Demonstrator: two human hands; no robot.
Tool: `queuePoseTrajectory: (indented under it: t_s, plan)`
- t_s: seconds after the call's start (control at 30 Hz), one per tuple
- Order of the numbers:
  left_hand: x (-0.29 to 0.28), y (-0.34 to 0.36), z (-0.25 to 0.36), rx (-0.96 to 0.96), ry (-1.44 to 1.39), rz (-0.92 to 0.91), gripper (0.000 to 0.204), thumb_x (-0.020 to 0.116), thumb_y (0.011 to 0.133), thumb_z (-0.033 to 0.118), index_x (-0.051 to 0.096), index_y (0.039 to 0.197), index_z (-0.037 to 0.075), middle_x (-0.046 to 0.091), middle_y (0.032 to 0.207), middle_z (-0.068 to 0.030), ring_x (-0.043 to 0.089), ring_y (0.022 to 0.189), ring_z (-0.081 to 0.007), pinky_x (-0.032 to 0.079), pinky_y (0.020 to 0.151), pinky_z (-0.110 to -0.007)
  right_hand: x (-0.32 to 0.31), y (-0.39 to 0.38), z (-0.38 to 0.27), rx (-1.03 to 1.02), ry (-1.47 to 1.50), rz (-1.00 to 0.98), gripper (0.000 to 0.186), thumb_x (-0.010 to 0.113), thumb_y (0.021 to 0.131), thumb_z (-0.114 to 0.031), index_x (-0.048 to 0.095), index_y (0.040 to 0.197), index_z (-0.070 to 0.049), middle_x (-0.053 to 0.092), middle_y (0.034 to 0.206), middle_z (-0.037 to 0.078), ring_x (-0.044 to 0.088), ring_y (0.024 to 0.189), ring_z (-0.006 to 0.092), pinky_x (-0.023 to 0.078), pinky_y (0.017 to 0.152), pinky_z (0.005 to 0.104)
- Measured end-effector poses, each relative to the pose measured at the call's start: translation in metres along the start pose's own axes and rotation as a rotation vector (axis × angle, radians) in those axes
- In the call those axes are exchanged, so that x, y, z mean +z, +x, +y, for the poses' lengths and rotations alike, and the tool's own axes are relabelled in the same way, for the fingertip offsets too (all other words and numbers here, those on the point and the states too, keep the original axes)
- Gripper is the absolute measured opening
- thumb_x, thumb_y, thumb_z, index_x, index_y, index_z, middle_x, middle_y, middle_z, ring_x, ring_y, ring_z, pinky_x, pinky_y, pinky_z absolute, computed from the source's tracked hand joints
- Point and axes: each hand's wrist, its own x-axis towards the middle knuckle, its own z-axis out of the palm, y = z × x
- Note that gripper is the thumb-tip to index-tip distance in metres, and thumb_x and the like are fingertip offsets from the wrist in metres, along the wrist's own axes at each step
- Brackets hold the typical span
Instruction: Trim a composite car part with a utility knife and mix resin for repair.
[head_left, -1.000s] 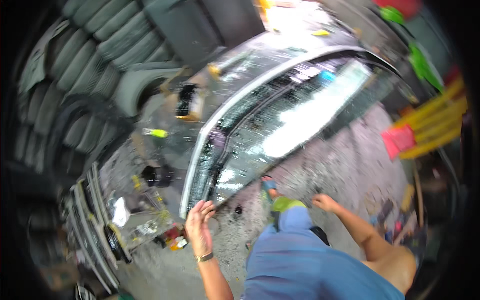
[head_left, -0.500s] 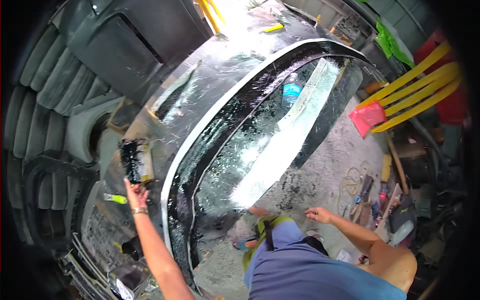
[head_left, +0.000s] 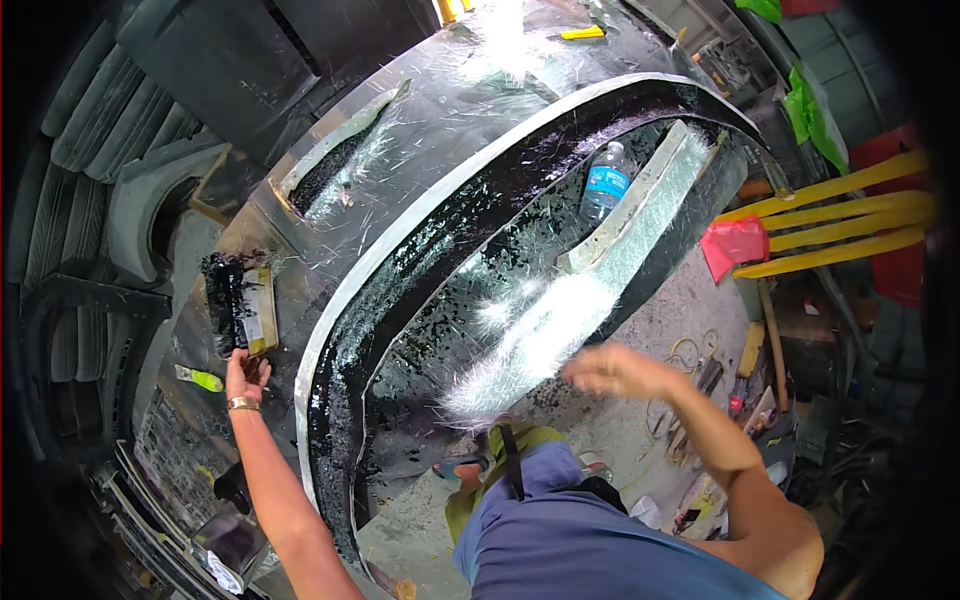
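Note:
My left hand (head_left: pixel 247 377) reaches to the near end of a black-smeared shallow box (head_left: pixel 262 312) at the left of the work surface. Its fingers are slightly curled and apart, the fingertips at the box's blackened side; nothing shows in its palm. My right hand (head_left: pixel 610 371) is blurred, beside the near edge of a white fibrous sheet (head_left: pixel 545 345), and its fingers are not clear. That sheet has frayed ends and lies inside the curve of a large arched mould (head_left: pixel 335 350) with a pale rim and a wet black inner face.
A clear bottle with a blue label (head_left: pixel 606 182) lies by a long pale strip (head_left: pixel 640 195). A smaller mould piece (head_left: pixel 345 150) lies at the far left. Yellow straps (head_left: pixel 835 215) with a red wrapping hang at the right. Tools (head_left: pixel 705 385) lie on the floor.
My right hand has moved up and leftward to the fibrous sheet's edge. My left hand has come slightly closer to the black-smeared box. The whole view has shifted.

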Motion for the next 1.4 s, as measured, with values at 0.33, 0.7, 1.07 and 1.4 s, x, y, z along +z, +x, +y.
queuePoseTrajectory:
  t_s: [0.33,0.7,1.07,1.4]
  plan:
    - [0.015,-0.023,0.017,0.219,-0.133,-0.142,0.024,0.058,0.087,0.037,0.055,0.086,0.014,0.063,0.084,-0.0076,0.065,0.077,-0.0235,0.054,0.074,-0.039,-0.043,0.170,0.029,0.173,-1.232,-0.104,0.032,0.057,0.081,-0.036,0.070,0.080,-0.007,0.063,0.094,0.009,0.053,0.097,0.0234,0.030,0.089,0.0436]
    - [0.027,-0.041,0.013,0.251,-0.261,-0.062,0.024,0.062,0.085,0.035,0.055,0.089,0.012,0.059,0.086,-0.0059,0.060,0.077,-0.0200,0.055,0.077,-0.039,-0.049,0.128,0.040,-0.326,-0.850,0.057,0.009,0.060,0.078,-0.018,0.056,0.082,-0.011,0.052,0.079,0.004,0.053,0.090,0.0197,0.036,0.084,0.0394]
    - [0.007,-0.064,0.028,0.362,-0.407,-0.114,0.027,0.055,0.090,0.035,0.048,0.088,0.008,0.057,0.096,-0.0083,0.061,0.093,-0.0326,0.053,0.085,-0.046,-0.023,0.049,0.052,-0.361,-1.081,0.153,0.034,0.055,0.078,-0.013,0.058,0.112,-0.012,0.051,0.112,0.004,0.048,0.111,0.0169,0.030,0.100,0.0401]
    - [-0.041,-0.087,0.007,0.413,-0.447,-0.061,0.027,0.055,0.090,0.034,0.049,0.091,0.007,0.060,0.099,-0.0106,0.063,0.090,-0.0277,0.054,0.083,-0.042,-0.012,0.143,0.018,-0.053,-0.803,0.150,0.018,0.062,0.080,-0.023,0.062,0.090,-0.007,0.061,0.097,0.008,0.056,0.091,0.0243,0.036,0.084,0.0407]
